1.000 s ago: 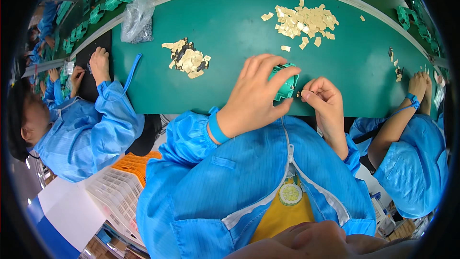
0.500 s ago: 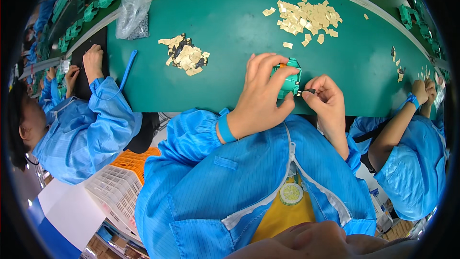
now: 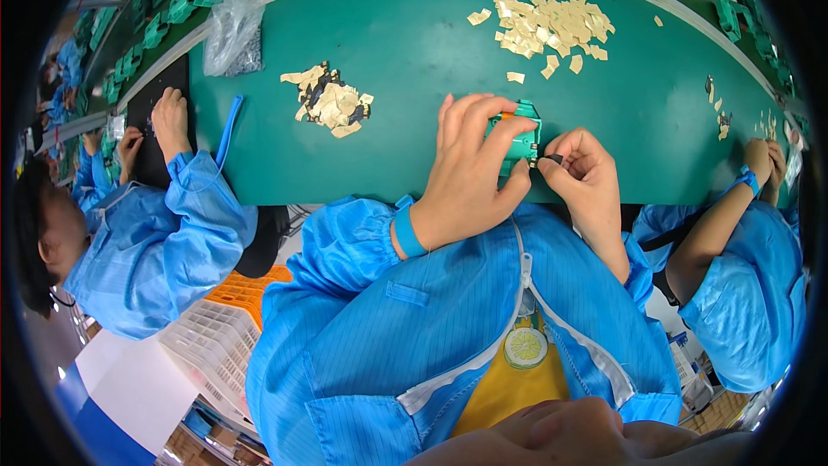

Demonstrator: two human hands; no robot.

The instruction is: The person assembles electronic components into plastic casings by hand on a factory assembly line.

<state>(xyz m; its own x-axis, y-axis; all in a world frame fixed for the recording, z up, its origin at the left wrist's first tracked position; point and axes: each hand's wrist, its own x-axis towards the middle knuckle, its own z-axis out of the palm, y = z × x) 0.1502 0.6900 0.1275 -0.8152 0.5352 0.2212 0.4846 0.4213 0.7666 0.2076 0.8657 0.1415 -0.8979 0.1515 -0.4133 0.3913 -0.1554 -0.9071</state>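
Observation:
My left hand (image 3: 470, 164) is wrapped round a green plastic housing (image 3: 523, 145) and holds it just above the green work surface. Thumb and fingers clasp it from the left, hiding much of it. An orange patch shows near its top, under my fingers. My right hand (image 3: 586, 185) pinches a small black part (image 3: 553, 159) between thumb and forefinger at the housing's lower right edge. I cannot tell whether the black part is seated in the housing or only touching it. A blue band (image 3: 404, 226) circles my left wrist.
Beyond my hands lies a pile of cream paper pieces (image 3: 561, 24). A mixed heap of cream and black pieces (image 3: 332, 102) is at the left, with a clear plastic bag (image 3: 235, 34) behind it. Co-workers in blue sit on both sides; a green mat (image 3: 414, 43) covers the table.
My right hand has shifted slightly left, bringing the black part closer against the green housing. My left hand keeps its hold. The whole view has drifted a little.

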